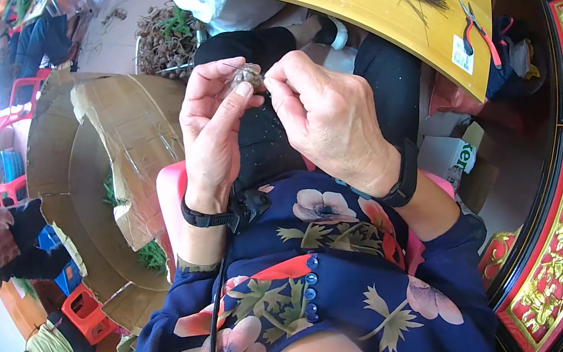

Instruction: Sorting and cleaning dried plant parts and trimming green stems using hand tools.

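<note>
Brown knobbly lump (246,77) pinched between left hand (213,117) and right hand (323,120).

Both forearms rise from the near edge and meet in front of the chest. The left hand (213,121) stands upright, fingers pinched (thumb on top); the right hand (323,120) curls inward, fingertips touching the left's.
</note>
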`<control>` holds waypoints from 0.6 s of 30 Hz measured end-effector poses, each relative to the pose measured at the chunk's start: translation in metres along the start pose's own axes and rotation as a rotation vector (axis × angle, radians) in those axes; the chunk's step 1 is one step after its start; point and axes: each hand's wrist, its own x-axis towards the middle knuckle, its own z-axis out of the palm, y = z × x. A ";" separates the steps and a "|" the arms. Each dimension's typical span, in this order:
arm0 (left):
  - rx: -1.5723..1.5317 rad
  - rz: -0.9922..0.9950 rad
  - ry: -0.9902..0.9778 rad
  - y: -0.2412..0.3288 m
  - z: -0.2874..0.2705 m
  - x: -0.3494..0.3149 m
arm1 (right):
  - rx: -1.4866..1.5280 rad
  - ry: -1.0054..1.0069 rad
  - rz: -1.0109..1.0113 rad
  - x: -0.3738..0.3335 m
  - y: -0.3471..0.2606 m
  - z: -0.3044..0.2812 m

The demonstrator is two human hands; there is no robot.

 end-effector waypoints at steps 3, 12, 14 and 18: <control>-0.023 -0.013 -0.008 0.002 -0.003 -0.001 | 0.014 -0.013 -0.011 0.002 -0.001 0.003; -0.187 -0.123 -0.089 0.002 -0.004 0.000 | 0.000 -0.085 0.037 0.003 -0.004 0.001; -0.213 -0.146 -0.110 0.003 -0.011 0.002 | -0.030 -0.096 0.050 0.002 -0.004 -0.001; -0.238 -0.181 -0.143 0.003 -0.013 0.004 | -0.064 -0.060 -0.039 0.007 -0.005 0.006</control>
